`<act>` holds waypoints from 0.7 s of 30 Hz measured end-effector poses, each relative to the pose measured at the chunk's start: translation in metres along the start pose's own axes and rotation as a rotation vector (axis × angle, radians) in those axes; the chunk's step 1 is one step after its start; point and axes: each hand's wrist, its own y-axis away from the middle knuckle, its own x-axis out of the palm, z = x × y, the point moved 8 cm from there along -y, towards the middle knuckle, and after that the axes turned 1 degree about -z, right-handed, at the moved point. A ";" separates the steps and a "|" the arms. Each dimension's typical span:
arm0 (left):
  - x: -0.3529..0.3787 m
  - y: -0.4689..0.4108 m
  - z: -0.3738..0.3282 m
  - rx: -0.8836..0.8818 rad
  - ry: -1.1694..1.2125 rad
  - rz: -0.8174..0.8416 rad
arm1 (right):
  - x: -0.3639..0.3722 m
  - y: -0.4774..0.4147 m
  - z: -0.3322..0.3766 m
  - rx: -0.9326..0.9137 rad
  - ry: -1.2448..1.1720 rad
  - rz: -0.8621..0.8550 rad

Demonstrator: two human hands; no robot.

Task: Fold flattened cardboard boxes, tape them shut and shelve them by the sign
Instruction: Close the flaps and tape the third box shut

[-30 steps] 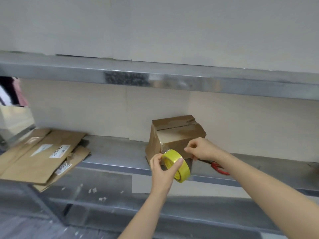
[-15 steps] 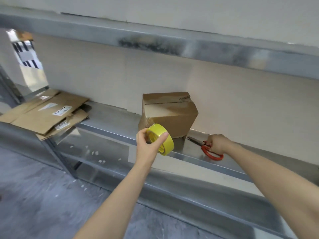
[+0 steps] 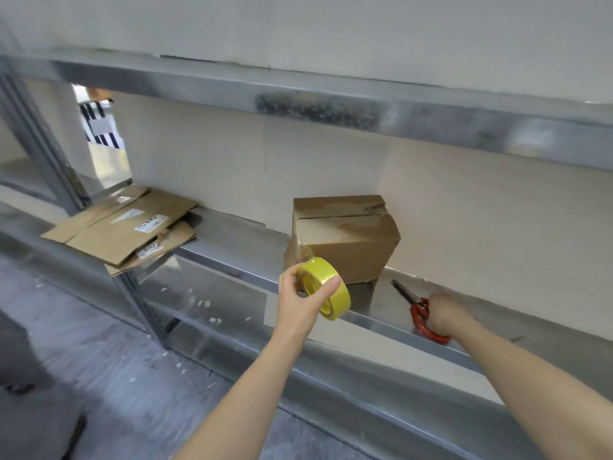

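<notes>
Left hand: our left hand point(image 3: 300, 303) grips the yellow tape roll point(image 3: 328, 288), thumb on the near side of the ring and fingers curled over its outer band.
Tape roll: we hold it in the air in front of the shelf edge, right at the lower left corner of the folded box point(image 3: 345, 242); we cannot tell whether the two touch.
Folded box: it stands on the metal shelf point(image 3: 232, 240) against the back panel, top flaps closed, with glossy tape over the seam.
Right hand: our right hand point(image 3: 446, 315) is closed around the red handles of the scissors point(image 3: 418, 312); its fingers are hidden behind the back of the hand.
Scissors: they lie low on the shelf to the right of the box, blades pointing towards it.
Flattened cardboard: a loose stack point(image 3: 126, 230) lies at the shelf's left end, overhanging the front edge, white labels facing up.
</notes>
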 end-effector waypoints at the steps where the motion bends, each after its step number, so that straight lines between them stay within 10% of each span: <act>1: 0.000 0.000 0.000 0.003 -0.001 0.006 | 0.000 0.000 -0.002 0.010 0.011 0.014; 21: -0.013 0.013 0.001 0.039 -0.007 0.112 | -0.173 0.155 0.084 -0.136 -0.164 -0.088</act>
